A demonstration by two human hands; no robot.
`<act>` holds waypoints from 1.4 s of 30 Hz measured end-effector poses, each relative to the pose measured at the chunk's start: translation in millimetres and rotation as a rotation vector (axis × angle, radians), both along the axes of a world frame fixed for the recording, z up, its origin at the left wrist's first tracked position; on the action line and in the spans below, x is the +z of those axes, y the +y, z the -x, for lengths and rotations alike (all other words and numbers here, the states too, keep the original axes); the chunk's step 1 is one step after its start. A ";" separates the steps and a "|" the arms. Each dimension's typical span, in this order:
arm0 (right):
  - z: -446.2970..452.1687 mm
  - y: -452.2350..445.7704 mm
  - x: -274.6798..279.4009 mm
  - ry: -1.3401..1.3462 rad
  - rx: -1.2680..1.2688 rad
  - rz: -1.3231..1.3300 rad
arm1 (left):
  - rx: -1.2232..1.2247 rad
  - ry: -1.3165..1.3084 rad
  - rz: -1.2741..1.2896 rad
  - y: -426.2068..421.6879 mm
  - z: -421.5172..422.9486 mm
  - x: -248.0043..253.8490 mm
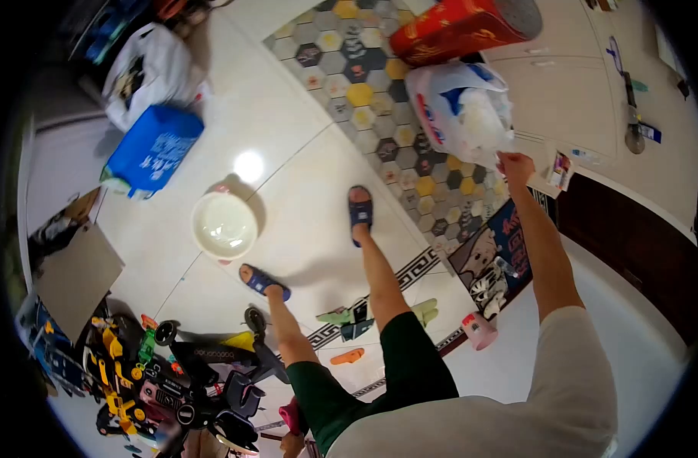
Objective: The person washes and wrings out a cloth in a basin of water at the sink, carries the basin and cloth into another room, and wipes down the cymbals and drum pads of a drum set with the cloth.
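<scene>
My right hand (517, 168) reaches out at the right, its fingers closed on the edge of a white plastic bag (483, 118). The bag has white and blue things inside and rests on a hexagon-patterned mat (357, 95). Low in the view, my left hand (292, 444) is partly visible beside my shorts, closed on a pink cloth-like item (290, 417). A cream basin (224, 225) stands on the tiles left of my feet, with what looks like clear liquid in it.
A red cylindrical container (467, 29) lies beyond the bag. A blue bag (156, 149) and a white bag (150, 72) sit upper left. Toy vehicles (166, 389) crowd the lower left. Slippers (347, 356), a pink container (479, 331) and a dark doormat (490, 252) are near my legs.
</scene>
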State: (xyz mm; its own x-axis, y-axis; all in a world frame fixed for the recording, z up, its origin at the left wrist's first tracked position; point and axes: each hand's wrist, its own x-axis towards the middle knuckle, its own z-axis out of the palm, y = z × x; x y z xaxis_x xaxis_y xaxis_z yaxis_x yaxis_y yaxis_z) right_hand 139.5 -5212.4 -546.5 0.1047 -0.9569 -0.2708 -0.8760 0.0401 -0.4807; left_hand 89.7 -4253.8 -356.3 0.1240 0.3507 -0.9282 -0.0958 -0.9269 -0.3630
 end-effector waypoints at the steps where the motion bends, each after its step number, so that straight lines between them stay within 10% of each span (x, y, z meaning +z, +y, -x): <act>1: 5.9 -27.2 -16.8 -0.130 -0.028 -0.046 | -0.011 0.019 0.009 -21.4 0.8 1.9; 6: 8.5 -102.5 -80.4 -0.423 -0.066 -0.184 | -0.053 0.088 0.030 -97.8 7.0 8.4; 20: 28.5 -146.9 -138.9 0.341 0.499 0.097 | -0.073 0.180 0.090 -166.8 11.3 47.3; 35: 11.9 -167.2 -108.0 0.690 0.329 -0.568 | 0.016 0.162 0.134 -144.9 82.6 55.5; 40: 30.0 -140.7 -115.1 0.325 0.621 -0.366 | -0.027 0.092 0.000 -102.0 127.2 34.5; 42: 8.3 -123.2 -70.0 -0.314 0.176 -0.946 | -0.068 0.057 -0.046 -90.7 137.3 26.2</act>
